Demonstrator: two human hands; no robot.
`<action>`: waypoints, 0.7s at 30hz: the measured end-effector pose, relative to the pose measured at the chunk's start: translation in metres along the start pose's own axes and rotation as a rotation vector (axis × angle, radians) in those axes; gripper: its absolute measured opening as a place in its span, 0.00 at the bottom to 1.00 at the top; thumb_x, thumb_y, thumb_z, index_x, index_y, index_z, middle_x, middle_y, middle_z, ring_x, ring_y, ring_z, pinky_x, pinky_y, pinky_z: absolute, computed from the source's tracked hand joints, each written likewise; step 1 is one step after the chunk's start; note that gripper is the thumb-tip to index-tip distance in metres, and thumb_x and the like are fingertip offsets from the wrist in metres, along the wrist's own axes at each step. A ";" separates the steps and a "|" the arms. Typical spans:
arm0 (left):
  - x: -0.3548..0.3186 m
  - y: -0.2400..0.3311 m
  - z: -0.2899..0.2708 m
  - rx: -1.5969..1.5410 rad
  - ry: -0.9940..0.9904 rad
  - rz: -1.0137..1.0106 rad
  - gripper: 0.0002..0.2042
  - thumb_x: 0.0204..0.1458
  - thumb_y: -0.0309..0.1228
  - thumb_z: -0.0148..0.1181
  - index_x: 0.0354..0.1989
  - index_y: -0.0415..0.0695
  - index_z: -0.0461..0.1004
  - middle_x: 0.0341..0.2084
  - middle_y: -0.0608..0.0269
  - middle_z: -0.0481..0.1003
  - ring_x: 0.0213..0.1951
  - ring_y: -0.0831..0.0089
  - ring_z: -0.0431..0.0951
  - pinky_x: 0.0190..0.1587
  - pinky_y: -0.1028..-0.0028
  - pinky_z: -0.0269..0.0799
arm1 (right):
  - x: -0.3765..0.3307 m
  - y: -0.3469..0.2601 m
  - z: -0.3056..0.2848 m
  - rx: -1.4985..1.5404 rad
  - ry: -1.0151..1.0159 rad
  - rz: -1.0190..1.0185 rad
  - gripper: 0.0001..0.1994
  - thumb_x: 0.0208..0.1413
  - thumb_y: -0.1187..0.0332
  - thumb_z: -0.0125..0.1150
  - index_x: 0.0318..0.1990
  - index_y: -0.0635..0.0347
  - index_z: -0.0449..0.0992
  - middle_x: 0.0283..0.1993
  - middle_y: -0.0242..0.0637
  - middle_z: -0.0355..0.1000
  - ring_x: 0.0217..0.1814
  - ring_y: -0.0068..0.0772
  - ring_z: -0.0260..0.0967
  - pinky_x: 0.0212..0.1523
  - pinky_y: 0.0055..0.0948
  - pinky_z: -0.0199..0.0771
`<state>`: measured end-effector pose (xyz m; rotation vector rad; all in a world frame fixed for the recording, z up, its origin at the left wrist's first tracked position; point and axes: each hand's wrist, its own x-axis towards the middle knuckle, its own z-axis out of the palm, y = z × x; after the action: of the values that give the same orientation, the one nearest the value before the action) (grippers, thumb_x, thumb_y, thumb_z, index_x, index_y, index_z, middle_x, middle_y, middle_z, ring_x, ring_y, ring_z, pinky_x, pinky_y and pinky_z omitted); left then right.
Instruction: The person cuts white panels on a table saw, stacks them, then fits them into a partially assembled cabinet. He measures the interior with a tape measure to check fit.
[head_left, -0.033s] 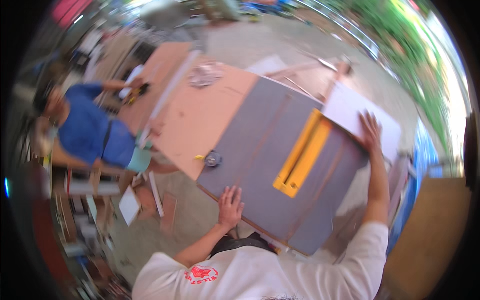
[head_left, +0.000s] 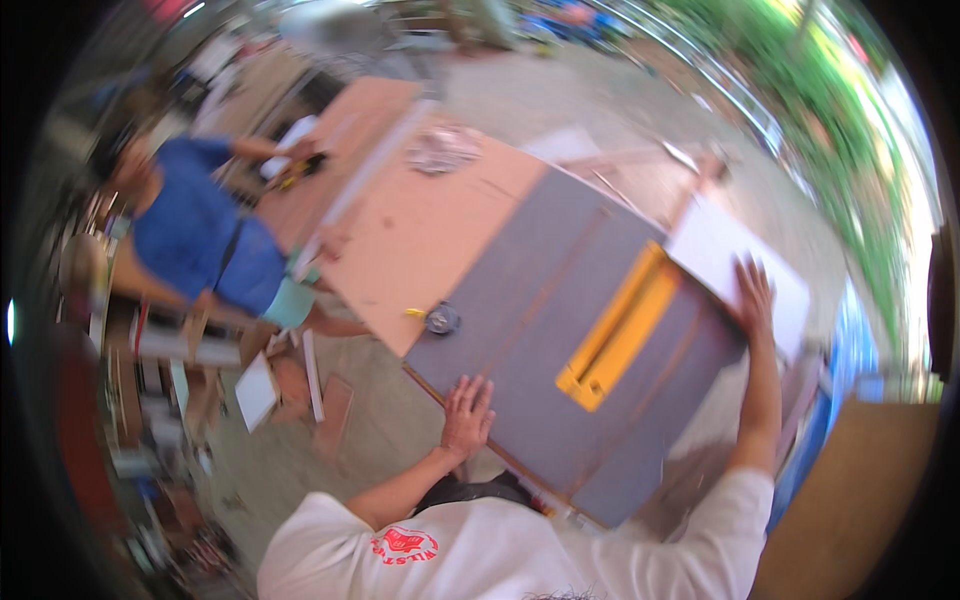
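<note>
In front of me lies a grey table saw top [head_left: 520, 310] with a long yellow throat plate [head_left: 620, 325] let into it; I see no blade standing up from the slot. My left hand [head_left: 467, 415] rests open on the near left edge of the top, fingers stretched out. On the far right, my right hand [head_left: 755, 295] is open with fingers apart, lying over the near side of a white board [head_left: 740, 250] that meets the edge of the grey top. A dark round tape measure [head_left: 442, 319] with a yellow tip sits near the left edge.
A pinkish plywood sheet [head_left: 450, 240] adjoins the saw top, with a crumpled bundle [head_left: 443, 149] on it. At the left a person in blue [head_left: 205, 225] holds a yellow-black tool [head_left: 298, 170]. Offcuts [head_left: 258, 390] litter the floor. A brown panel [head_left: 850, 500] stands at right.
The view has swung slightly, so the saw top and the person in blue appear further right and a little lower. Both my hands keep their places on the top and the board.
</note>
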<state>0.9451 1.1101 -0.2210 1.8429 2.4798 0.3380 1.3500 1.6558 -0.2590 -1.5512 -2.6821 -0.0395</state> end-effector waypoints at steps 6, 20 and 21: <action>-0.018 -0.021 0.001 -0.426 0.218 -0.212 0.27 0.58 0.31 0.66 0.67 0.43 0.68 0.62 0.47 0.66 0.65 0.45 0.64 0.69 0.52 0.61 | 0.004 0.056 0.024 0.110 -0.037 -0.099 0.51 0.53 0.38 0.71 0.81 0.42 0.53 0.83 0.48 0.49 0.84 0.62 0.44 0.77 0.71 0.47; -0.007 -0.196 0.238 -1.994 0.182 -1.365 0.44 0.63 0.71 0.43 0.75 0.47 0.59 0.76 0.56 0.58 0.72 0.52 0.61 0.69 0.46 0.59 | 0.018 -0.033 -0.069 0.014 0.085 -0.080 0.09 0.59 0.72 0.59 0.44 0.67 0.77 0.37 0.59 0.79 0.42 0.69 0.78 0.43 0.61 0.75; -0.002 -0.192 0.242 -2.026 0.174 -1.298 0.45 0.62 0.72 0.43 0.75 0.47 0.58 0.76 0.56 0.57 0.73 0.52 0.60 0.69 0.46 0.58 | 0.008 -0.028 -0.076 0.010 0.114 -0.056 0.09 0.59 0.72 0.58 0.45 0.67 0.77 0.38 0.60 0.79 0.42 0.69 0.78 0.42 0.61 0.75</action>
<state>0.8024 1.0924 -0.4941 -0.5145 1.2204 1.7044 1.3238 1.6457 -0.1825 -1.4248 -2.6327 -0.1120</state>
